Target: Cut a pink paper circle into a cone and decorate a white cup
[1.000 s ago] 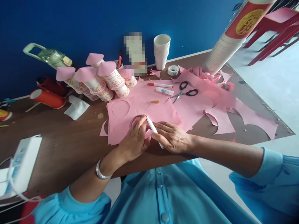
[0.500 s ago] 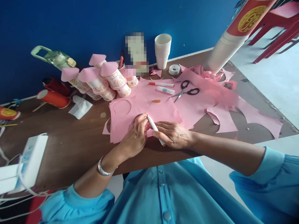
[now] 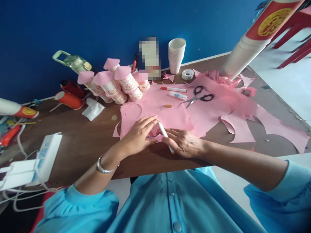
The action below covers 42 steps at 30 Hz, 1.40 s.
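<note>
While the white marker (image 3: 164, 134) leans tip-down on the pink paper (image 3: 175, 118), the right hand (image 3: 183, 142) has its grip closed around the lower barrel, fingers curled over it near the bench's (image 3: 80, 145) front edge. The marker is slim and white, its tip touching the sheet just beside the left hand (image 3: 137, 137), which lies flat with fingers spread, pressing down a round object that is mostly hidden beneath it; that grip is open, holding nothing. The paper is a loose layer of overlapping pink sheets with round holes cut out, one showing just beyond the left hand. Farther back lie an orange cap (image 3: 167, 105), a glue stick (image 3: 178, 95), a second marker (image 3: 173, 89) and black scissors (image 3: 200, 97), well apart from the hands. Decorated cups with pink cone tops (image 3: 114, 82) cluster at the left rear, near the blue wall. Bare brown bench lies open to the left of the paper.
</note>
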Each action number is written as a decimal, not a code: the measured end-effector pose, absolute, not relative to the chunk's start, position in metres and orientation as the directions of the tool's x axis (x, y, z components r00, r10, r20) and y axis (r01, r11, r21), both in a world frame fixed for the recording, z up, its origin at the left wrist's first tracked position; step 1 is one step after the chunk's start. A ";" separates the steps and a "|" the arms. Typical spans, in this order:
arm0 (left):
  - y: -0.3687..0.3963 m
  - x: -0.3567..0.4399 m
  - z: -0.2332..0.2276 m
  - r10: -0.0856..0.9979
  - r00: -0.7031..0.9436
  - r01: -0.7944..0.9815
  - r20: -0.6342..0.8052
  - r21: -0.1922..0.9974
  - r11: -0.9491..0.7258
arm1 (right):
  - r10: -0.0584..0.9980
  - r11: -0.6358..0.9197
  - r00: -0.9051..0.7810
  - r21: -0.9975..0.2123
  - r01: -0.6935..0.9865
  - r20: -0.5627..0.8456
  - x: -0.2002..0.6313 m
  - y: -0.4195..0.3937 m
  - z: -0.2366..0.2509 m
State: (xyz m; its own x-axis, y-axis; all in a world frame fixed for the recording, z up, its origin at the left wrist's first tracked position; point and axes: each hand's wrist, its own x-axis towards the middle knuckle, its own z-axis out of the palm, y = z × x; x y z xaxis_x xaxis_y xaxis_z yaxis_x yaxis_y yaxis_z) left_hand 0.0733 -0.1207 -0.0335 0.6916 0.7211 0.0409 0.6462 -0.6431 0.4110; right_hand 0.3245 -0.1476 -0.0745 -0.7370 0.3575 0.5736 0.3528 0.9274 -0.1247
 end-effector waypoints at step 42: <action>-0.062 0.103 0.000 0.553 0.789 0.608 -0.269 0.213 -0.765 | 0.197 0.881 -0.835 0.281 0.380 0.513 0.253 -0.199 -0.045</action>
